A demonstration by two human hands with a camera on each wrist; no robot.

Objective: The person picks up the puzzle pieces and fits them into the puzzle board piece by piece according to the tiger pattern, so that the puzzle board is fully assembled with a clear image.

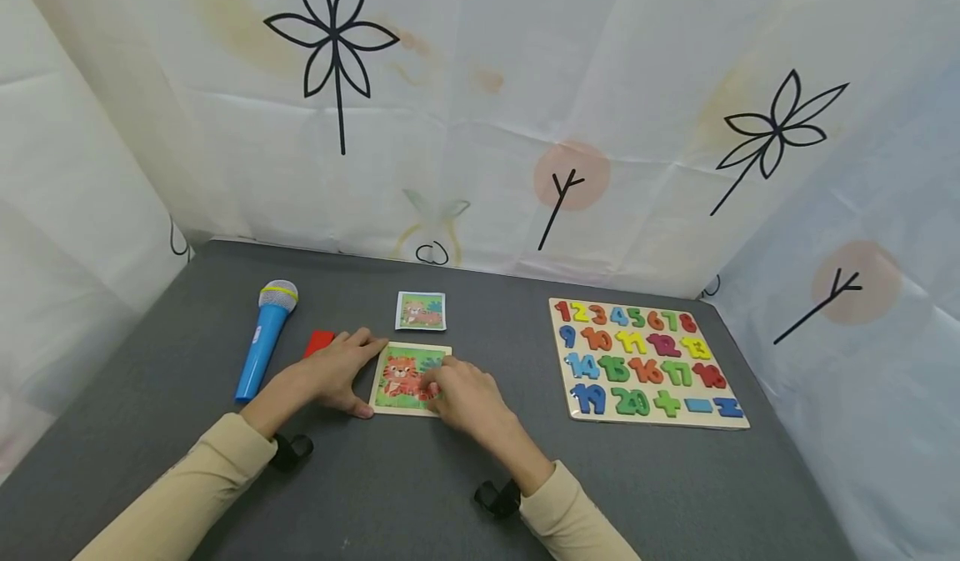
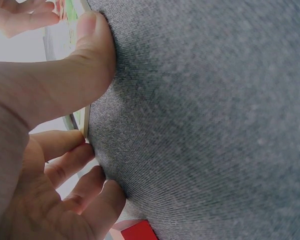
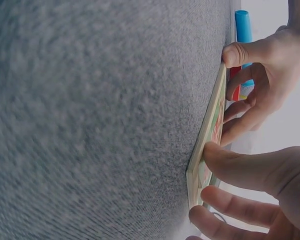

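Note:
A square wooden picture puzzle (image 1: 396, 400) with an orange tiger on green lies flat on the grey table. My left hand (image 1: 337, 373) rests along its left side, thumb by the near corner and fingertips by the far one. In the left wrist view, the thumb and fingers are spread along the board's edge (image 2: 86, 120). Over the puzzle's right part, my right hand (image 1: 471, 400) touches it with thumb and fingertips. The right wrist view has that thumb (image 3: 240, 167) on the near edge and the fingers by the right end. My right hand covers part of the picture.
Beyond the puzzle lies a small picture card (image 1: 421, 312). A red block (image 1: 318, 342) sits behind my left hand, beside a blue toy microphone (image 1: 262, 344). At the right is a wooden number board (image 1: 652, 419) with colourful pieces. Printed white cloth (image 1: 465, 127) stands behind the table.

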